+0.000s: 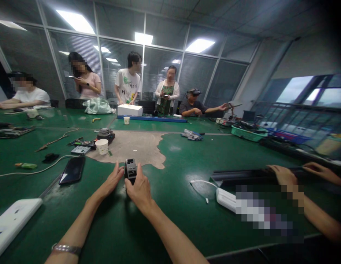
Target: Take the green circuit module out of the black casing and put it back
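Note:
A small boxy grey-and-black part (130,169) with slots and openings in its face stands upright in front of me over the green table. My right hand (140,189) is closed round it, thumb at the front and fingers along the right side. At its left side is my left hand (111,181), fingers stretched out and thumb raised apart; the fingertips reach the part's edge, and whether they press on it I cannot tell. A metal bracelet (66,249) circles my left wrist. What the part is cannot be made out.
Left lie a phone (73,170), a paper cup (102,146) and a white power strip (18,223). Right, another person's hands (285,176) rest at a black rail (241,176), near a white adapter (225,200). Several people are across the green table (181,216).

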The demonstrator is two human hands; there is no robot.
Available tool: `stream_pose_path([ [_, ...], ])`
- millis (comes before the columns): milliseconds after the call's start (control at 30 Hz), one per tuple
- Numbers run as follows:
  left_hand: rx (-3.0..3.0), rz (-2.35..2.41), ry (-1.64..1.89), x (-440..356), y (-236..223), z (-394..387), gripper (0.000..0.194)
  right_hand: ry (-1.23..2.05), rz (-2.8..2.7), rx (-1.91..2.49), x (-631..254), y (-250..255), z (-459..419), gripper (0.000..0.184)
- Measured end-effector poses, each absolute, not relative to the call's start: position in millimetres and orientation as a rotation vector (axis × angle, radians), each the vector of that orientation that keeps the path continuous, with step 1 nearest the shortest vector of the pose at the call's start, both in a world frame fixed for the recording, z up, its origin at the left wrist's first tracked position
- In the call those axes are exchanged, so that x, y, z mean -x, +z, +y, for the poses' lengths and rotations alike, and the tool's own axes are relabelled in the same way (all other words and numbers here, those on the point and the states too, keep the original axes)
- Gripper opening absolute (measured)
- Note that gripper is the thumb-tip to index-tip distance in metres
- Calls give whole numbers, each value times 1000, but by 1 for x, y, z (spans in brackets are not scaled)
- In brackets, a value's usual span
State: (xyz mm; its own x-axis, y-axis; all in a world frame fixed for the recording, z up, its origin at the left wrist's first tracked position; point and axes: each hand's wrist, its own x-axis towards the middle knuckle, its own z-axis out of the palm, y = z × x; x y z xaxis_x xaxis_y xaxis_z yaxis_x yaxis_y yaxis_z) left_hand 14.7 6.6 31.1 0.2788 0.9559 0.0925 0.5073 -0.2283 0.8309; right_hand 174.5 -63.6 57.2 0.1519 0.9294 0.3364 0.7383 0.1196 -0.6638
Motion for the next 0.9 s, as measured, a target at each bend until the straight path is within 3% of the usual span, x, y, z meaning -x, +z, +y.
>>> stream_pose_path([
  [467, -1756, 1292, 797, -15, 37, 3, 95, 438, -1568, 1466, -180, 51, -58, 81],
  [900, -1735, 1262, 796, -14, 41, 0, 100, 331, -1609, 1742, -176, 79, -58, 78],
])
